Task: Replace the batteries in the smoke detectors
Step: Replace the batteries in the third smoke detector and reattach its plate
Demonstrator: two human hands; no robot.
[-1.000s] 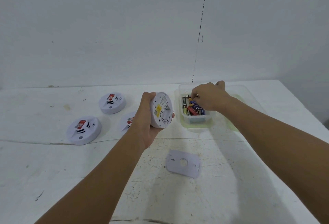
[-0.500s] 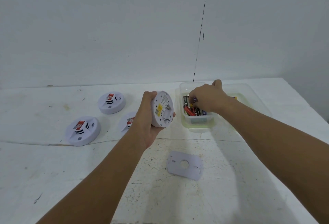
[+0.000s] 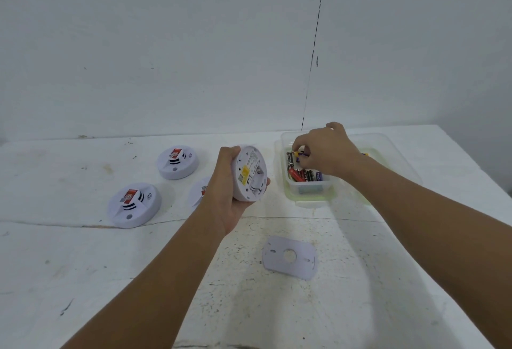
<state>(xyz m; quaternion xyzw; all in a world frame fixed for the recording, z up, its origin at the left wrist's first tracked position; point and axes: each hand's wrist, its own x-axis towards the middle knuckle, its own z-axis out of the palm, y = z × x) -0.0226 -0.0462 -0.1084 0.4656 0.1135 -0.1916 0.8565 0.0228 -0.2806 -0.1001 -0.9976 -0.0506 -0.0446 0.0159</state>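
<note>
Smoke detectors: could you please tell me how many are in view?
4 round white plastic smoke detectors: far-left one, near-left one, one mostly hidden behind the left hand, and one gripped in that hand. None appear elsewhere.

A plain white wall [image 3: 166,43] fills the upper half of the view, matte and evenly lit, with a few small dark specks. A thin dark vertical crack [image 3: 313,57] runs down it to the table's back edge. Below stands a white table [image 3: 69,265], its top scuffed and stained, with a long hairline crack across it and speckled chipped paint near the middle.
</note>
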